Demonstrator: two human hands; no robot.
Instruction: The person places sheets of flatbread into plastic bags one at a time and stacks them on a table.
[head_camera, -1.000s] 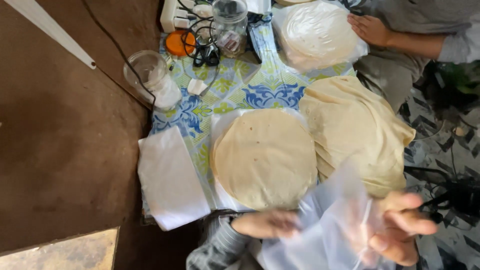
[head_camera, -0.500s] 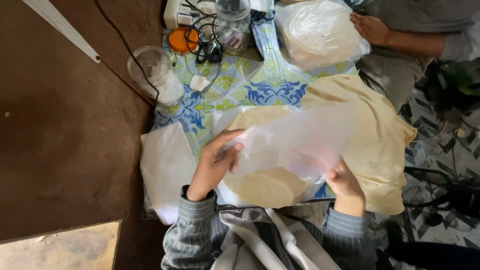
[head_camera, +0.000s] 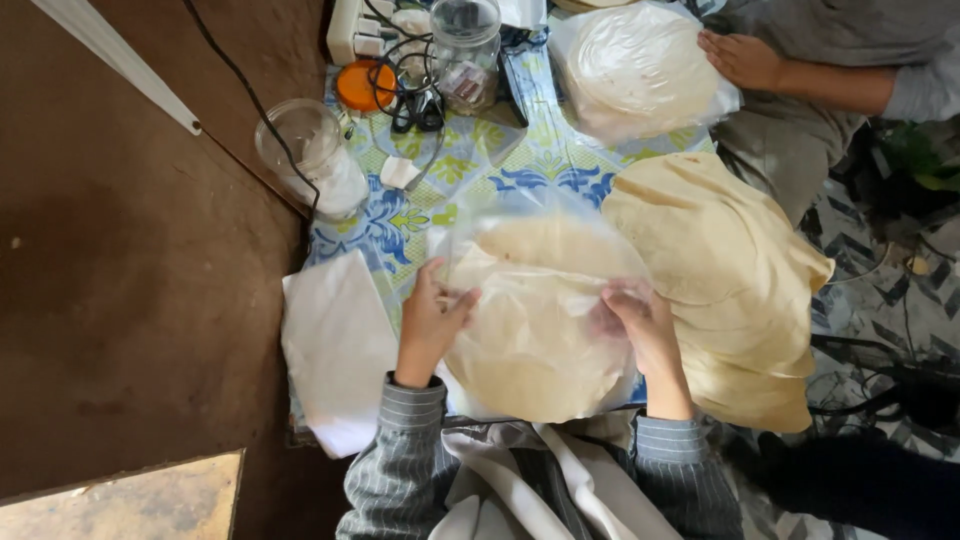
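A clear plastic bag (head_camera: 540, 255) is spread over a stack of round pale flatbreads (head_camera: 535, 340) on the patterned cloth (head_camera: 390, 220). My left hand (head_camera: 432, 320) pinches the bag's left edge at the stack's side. On the right side of the stack my right hand (head_camera: 640, 325) lies under the plastic film, gripping the bag. Both sleeves are grey and striped.
A bigger pile of flatbreads (head_camera: 730, 280) lies to the right. Another person's hand (head_camera: 745, 58) rests on a bagged stack (head_camera: 635, 70) at the top. White sheets (head_camera: 335, 345), a plastic cup (head_camera: 305, 160), a glass jar (head_camera: 465, 45), an orange lid (head_camera: 365, 85) and cables are nearby.
The bag was held up near my lap, then brought forward over the flatbread stack. Both hands now sit lower at the stack's sides, with the bag covering it.
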